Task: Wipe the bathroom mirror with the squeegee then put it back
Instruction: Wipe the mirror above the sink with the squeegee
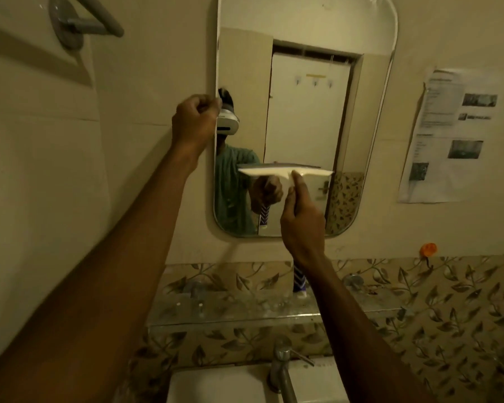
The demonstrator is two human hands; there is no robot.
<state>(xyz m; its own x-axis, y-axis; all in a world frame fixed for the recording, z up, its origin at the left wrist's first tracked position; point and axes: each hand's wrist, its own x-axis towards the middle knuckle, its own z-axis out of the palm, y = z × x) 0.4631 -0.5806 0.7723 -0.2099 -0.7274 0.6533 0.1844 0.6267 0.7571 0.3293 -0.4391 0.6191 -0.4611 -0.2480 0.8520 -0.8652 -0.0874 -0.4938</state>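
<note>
The mirror [303, 112] is mounted upright on the pale wall and fills the 12 o'clock sector of the view. The squeegee [285, 172] is positioned in the lower half of the mirror, near the centre of the view. Its white blade head lies level, with the edge against the glass. The handle runs down toward 6 o'clock and passes through the right hand [301, 225]; its blue-and-white patterned end shows below the wrist.

The right hand is closed around the squeegee handle, thumb extended up to the junction with the blade head. The left hand [195, 120] is at 10 o'clock from the squeegee, curled closed on the left edge of the mirror, fingers pinching the rim.

A glass shelf [245, 311] is fixed below the mirror, at 6 o'clock from it, against a band of leaf-pattern tile. A tap [281, 370] and a white basin [216, 385] lie at the bottom edge. Printed sheets [445, 135] are stuck to the wall at 3 o'clock from the mirror. A grey wall-mounted bar [82, 21] is at 10 o'clock, top corner.
</note>
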